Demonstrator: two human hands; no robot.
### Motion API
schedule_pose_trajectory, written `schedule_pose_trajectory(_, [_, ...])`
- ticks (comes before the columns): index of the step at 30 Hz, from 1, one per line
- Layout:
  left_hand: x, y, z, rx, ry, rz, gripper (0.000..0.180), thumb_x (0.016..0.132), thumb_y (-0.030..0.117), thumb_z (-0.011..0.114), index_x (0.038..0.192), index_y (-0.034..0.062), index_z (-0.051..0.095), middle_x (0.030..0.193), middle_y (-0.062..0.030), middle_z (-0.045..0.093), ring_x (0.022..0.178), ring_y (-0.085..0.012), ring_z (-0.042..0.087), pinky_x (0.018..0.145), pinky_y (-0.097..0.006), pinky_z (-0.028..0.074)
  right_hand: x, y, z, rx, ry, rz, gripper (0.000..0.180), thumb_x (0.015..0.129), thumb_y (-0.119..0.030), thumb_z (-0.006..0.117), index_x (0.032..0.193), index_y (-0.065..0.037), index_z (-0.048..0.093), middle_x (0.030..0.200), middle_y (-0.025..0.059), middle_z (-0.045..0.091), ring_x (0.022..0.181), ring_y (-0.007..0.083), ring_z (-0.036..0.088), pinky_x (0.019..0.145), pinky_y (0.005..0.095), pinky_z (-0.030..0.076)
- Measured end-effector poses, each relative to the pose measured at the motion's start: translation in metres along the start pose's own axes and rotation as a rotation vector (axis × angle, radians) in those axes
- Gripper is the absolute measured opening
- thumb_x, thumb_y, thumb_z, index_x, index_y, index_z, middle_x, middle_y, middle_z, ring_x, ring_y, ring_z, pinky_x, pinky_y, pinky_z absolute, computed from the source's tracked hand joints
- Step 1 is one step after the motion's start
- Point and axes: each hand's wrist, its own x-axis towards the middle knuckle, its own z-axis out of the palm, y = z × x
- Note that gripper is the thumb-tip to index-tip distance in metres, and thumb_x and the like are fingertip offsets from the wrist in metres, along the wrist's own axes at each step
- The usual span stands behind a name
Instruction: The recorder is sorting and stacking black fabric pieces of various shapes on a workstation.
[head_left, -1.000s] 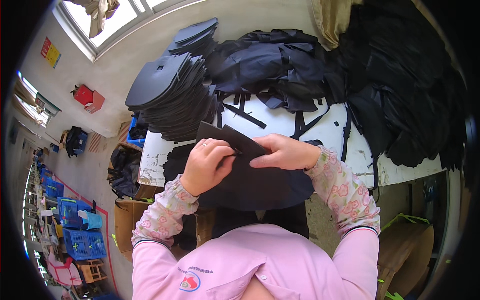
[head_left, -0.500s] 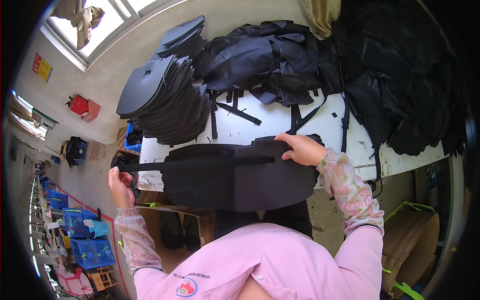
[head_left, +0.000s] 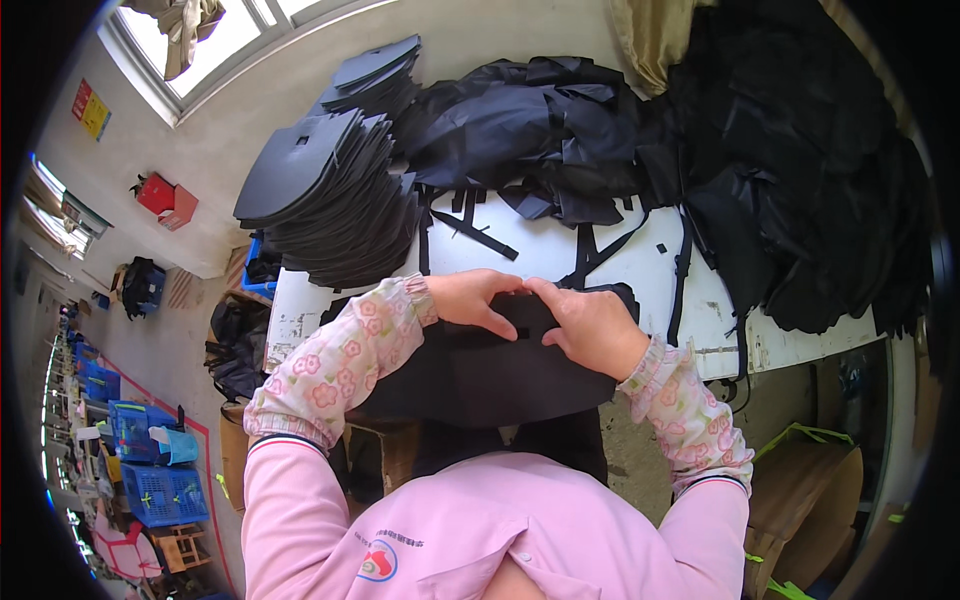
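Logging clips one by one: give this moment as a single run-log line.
left hand: on black fabric panel | right hand: on same panel | panel: at white table front edge | stack of black cut pieces: left rear

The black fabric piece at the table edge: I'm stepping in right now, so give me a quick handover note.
Left hand and right hand: both press on the black fabric piece, fingertips meeting at its top edge.
The piece lies flat across the white table, overhanging its near edge.
Stack of black foam panels sits at left, heap of black fabric behind.
Done: piece laid out. Left: cannot tell.
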Motion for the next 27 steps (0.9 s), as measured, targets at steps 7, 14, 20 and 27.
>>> schedule_pose_trajectory(7, [0.009,-0.008,0.009,-0.148,0.028,0.101,0.058,0.079,0.013,0.08,0.129,-0.0011,0.056,0.116,-0.0115,0.068,0.105,-0.0175,0.061,0.095,-0.032,0.047,-0.008,-0.001,0.006,-0.102,0.131,-0.043,0.06,0.078,-0.015,0.073,0.133,-0.009,0.051,0.078,0.0091,0.067,0.065,0.0263,0.068,0.056,0.0359,0.053])
schedule_pose_trajectory(14, [0.0,0.002,0.002,-0.169,-0.055,-0.021,0.054,0.075,0.009,0.08,0.124,-0.0012,0.06,0.111,-0.0104,0.07,0.102,-0.0167,0.062,0.093,-0.031,0.047,-0.006,-0.015,0.013,-0.295,0.179,-0.017,0.057,0.076,-0.01,0.073,0.129,-0.009,0.056,0.075,0.0074,0.061,0.065,0.0251,0.065,0.059,0.036,0.052])
schedule_pose_trajectory(20, [0.001,0.0,0.005,-0.159,-0.062,0.017,0.054,0.076,0.01,0.08,0.124,-0.0013,0.058,0.108,-0.0103,0.069,0.101,-0.0167,0.061,0.092,-0.031,0.047,-0.005,-0.02,0.013,-0.242,0.112,0.035,0.061,0.075,-0.011,0.074,0.132,-0.008,0.053,0.076,0.0093,0.063,0.066,0.0272,0.066,0.058,0.0381,0.052])
schedule_pose_trajectory(27, [0.011,-0.018,0.021,-0.239,0.042,0.174,0.066,0.081,0.0,0.073,0.141,0.0025,0.046,0.133,-0.0085,0.057,0.122,-0.0196,0.053,0.107,-0.033,0.04,-0.004,-0.021,0.014,-0.212,0.068,0.097,0.06,0.075,-0.012,0.075,0.13,-0.007,0.052,0.08,0.0112,0.066,0.068,0.0281,0.068,0.058,0.039,0.053])
